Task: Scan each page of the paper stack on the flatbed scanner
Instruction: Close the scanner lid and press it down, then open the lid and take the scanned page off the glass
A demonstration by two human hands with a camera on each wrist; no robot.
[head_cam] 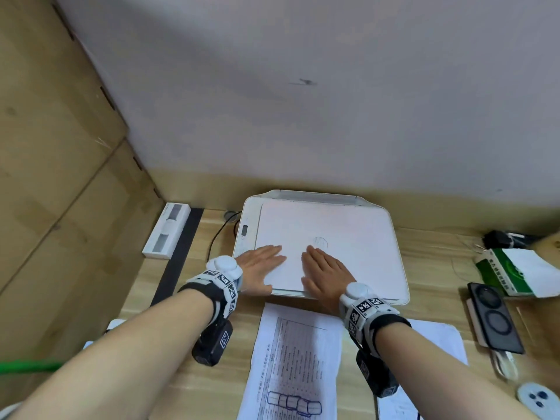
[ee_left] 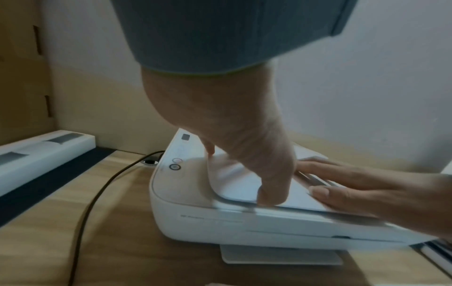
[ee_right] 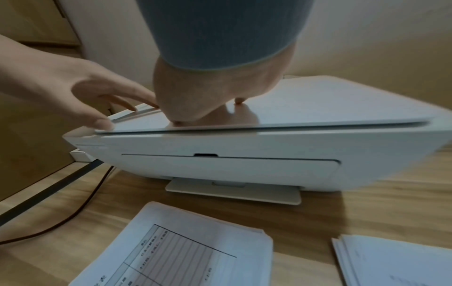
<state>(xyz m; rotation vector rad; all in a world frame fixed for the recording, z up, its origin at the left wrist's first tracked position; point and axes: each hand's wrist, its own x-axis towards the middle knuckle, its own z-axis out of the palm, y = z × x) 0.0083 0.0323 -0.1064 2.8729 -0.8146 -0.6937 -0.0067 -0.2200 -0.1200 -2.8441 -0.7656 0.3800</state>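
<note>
A white flatbed scanner (head_cam: 391, 268) sits on the wooden desk with its lid (head_cam: 348, 231) down. Both my hands lie flat on the lid's near part, fingers straight. My left hand (head_cam: 262, 263) presses near the lid's front left corner, my right hand (head_cam: 324, 271) just right of it. In the left wrist view the left hand (ee_left: 247, 158) rests on the lid (ee_left: 234, 180), the right hand (ee_left: 362, 185) beside it. A printed stack of pages (head_cam: 294, 365) lies in front of the scanner, and a second, blank-side-up stack (head_cam: 439, 341) lies to its right.
A white box (head_cam: 166, 230) lies at the left by the cardboard wall. A black cable (head_cam: 216, 234) runs behind the scanner. A black phone (head_cam: 494, 316), a green-and-white packet (head_cam: 509, 274) and a small white disc (head_cam: 535, 397) sit at the right.
</note>
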